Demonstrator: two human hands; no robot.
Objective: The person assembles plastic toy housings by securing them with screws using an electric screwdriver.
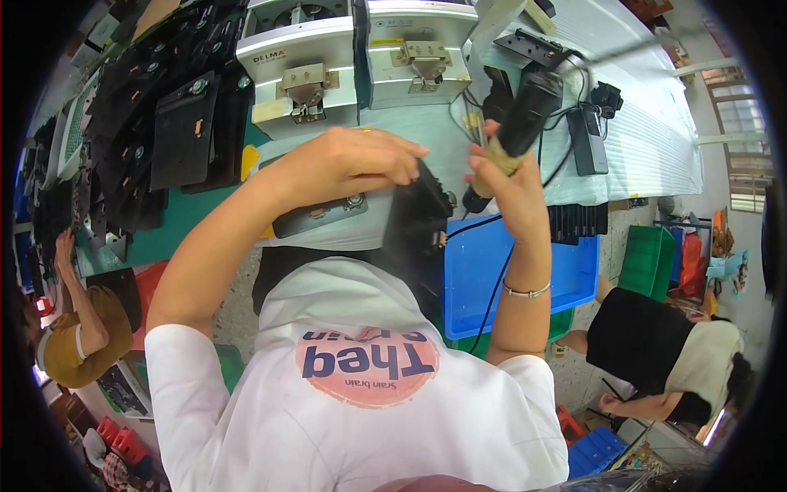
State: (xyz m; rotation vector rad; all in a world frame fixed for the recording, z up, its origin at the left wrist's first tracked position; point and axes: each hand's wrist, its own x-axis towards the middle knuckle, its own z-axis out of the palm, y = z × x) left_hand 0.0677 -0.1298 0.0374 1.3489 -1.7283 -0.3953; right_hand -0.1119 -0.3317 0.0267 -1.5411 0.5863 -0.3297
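My right hand (pixel 512 189) is wrapped round an electric screwdriver (pixel 525 119), black with a yellowish wrapped section. Its dark nose slants down beside a black panel (pixel 410 217) that stands tilted at the table's front edge. Small brass-coloured and dark fittings show along the panel's right side. At the panel's upper edge, my left hand (pixel 361 164) has its fingers bent and closed on it; the contact is partly hidden. A second dark panel (pixel 316 217) with a round knob-like fitting lies flat on the table under my left forearm.
Two white metal boxes (pixel 303 107) with latch-like fixtures stand ahead. Many black panels (pixel 184 131) are piled left. A black adapter (pixel 586 139) and cables lie right. A blue bin (pixel 574 275) sits below the table edge. Co-workers (pixel 656 344) are at both sides.
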